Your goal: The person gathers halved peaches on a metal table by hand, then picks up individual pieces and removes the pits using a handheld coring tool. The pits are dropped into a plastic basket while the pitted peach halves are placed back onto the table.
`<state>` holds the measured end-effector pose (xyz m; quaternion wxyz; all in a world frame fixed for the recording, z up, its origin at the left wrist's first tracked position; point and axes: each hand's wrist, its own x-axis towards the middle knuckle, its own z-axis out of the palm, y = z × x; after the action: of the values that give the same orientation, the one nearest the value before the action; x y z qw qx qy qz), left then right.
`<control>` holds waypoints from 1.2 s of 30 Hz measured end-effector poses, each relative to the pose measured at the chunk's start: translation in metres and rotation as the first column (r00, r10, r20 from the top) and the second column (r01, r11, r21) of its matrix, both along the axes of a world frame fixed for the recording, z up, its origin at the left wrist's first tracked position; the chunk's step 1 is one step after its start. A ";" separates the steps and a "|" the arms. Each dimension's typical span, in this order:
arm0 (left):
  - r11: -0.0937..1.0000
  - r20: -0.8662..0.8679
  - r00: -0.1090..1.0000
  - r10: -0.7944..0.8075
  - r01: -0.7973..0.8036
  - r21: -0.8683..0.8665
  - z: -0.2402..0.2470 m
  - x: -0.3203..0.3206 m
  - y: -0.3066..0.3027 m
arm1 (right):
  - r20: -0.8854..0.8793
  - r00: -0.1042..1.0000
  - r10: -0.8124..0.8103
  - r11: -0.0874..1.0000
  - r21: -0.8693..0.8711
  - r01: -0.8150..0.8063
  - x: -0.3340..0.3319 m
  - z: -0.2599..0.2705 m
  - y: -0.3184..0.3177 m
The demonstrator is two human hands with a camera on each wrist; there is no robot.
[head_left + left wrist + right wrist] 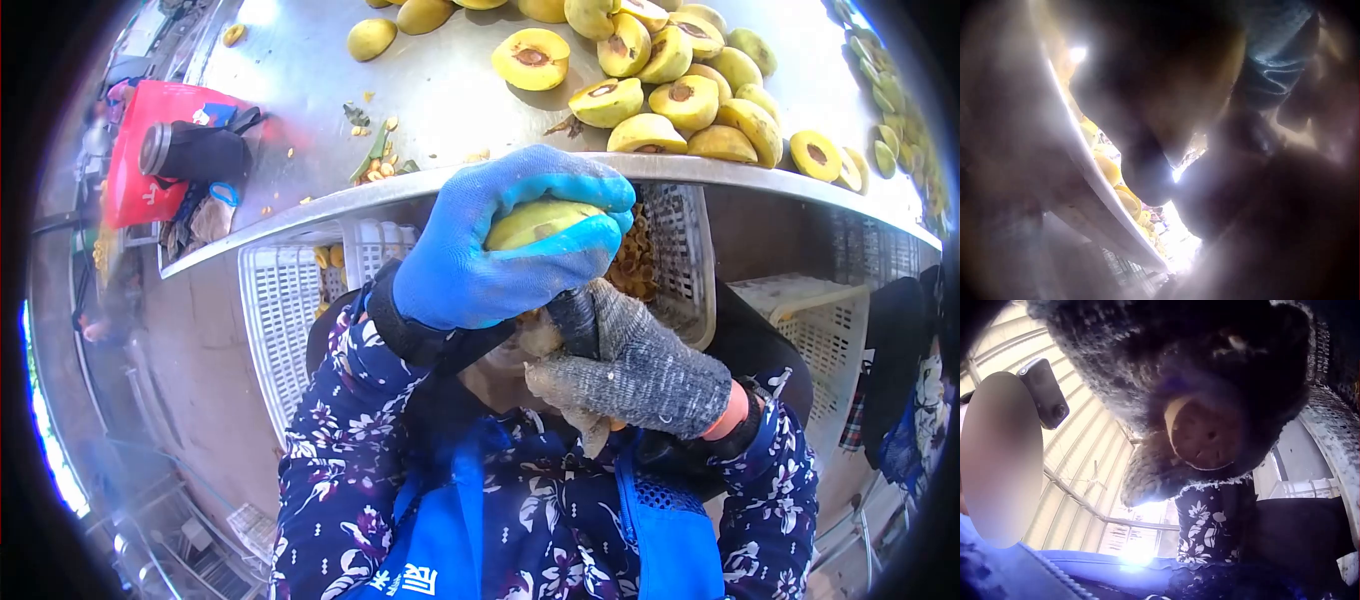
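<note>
My left hand (465, 255), in a blue work glove, grips a yellow-green peach (540, 222) with fingers and thumb curled round it, just in front of the metal table's edge. Right below it, my right hand (645, 375), in a grey knit glove, is closed round a tool with a dark handle (573, 322). The handle's round, wood-coloured butt (1207, 434) pokes out of the fist in the right wrist view. The tool's working end is hidden behind the left hand and peach. The left wrist view is mostly dark and blurred.
Halved yellow peaches (690, 100) lie heaped on the metal table (440, 110). White plastic crates (275, 310) stand under its edge, one holding brown bits (632, 255). A red bag (150, 150) with a dark flask (200, 150) is at the left. Leaf scraps (375, 150) litter the tabletop.
</note>
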<state>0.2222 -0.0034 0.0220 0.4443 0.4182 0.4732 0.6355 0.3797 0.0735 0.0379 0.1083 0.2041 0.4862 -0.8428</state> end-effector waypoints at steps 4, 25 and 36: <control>1.000 -0.132 0.991 -0.025 0.024 -0.012 0.001 -0.001 -0.002 | 0.087 0.990 0.112 0.992 -0.068 -0.107 -0.001 0.013 0.010; 0.965 -0.204 0.956 -0.213 0.238 0.108 0.016 0.008 -0.010 | 0.194 0.883 0.427 0.787 -0.560 -0.258 0.023 0.022 0.012; 0.994 0.318 0.941 -0.111 0.109 0.025 0.026 0.015 -0.011 | 0.009 0.947 0.321 0.777 -0.574 -0.258 0.012 0.026 0.012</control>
<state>0.2373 -0.0142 0.0483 0.5483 0.3371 0.3689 0.6706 0.3920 0.0857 0.0638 0.3181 0.1302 0.2334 -0.9096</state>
